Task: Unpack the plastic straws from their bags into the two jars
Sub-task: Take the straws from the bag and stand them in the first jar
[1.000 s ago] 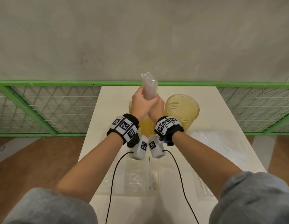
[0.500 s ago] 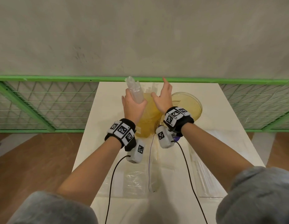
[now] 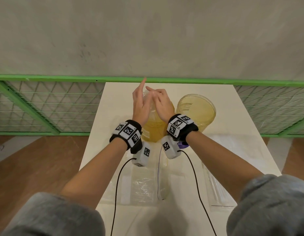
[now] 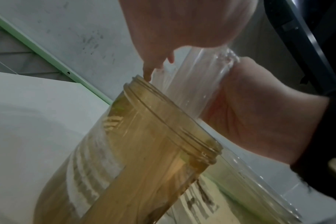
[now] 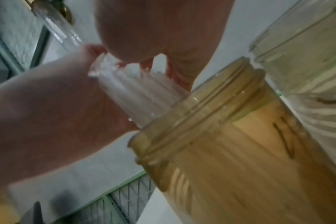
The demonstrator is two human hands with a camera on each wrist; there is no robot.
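A bundle of clear plastic straws (image 3: 149, 103) stands with its lower ends inside the left amber jar (image 3: 153, 130). My left hand (image 3: 139, 106) and right hand (image 3: 162, 104) cup its upper part between them, fingers mostly straight; the left forefinger points up. In the left wrist view the straws (image 4: 194, 84) slant into the jar mouth (image 4: 163, 121), with the right palm (image 4: 259, 118) against them. The right wrist view shows the straws (image 5: 140, 94) between both hands, entering the jar (image 5: 230, 144). The second amber jar (image 3: 205, 124) stands to the right, open.
Flat clear plastic bags (image 3: 142, 183) lie on the white table (image 3: 233, 103) near me, and a long bag of straws (image 3: 216, 189) lies at the right. A green mesh rail (image 3: 45, 108) and a grey wall close off the far edge.
The left hand carried the straw bundle right and down into the left jar and loosened its grip. The right hand came in against the bundle. Both hands sit lower over the jar.
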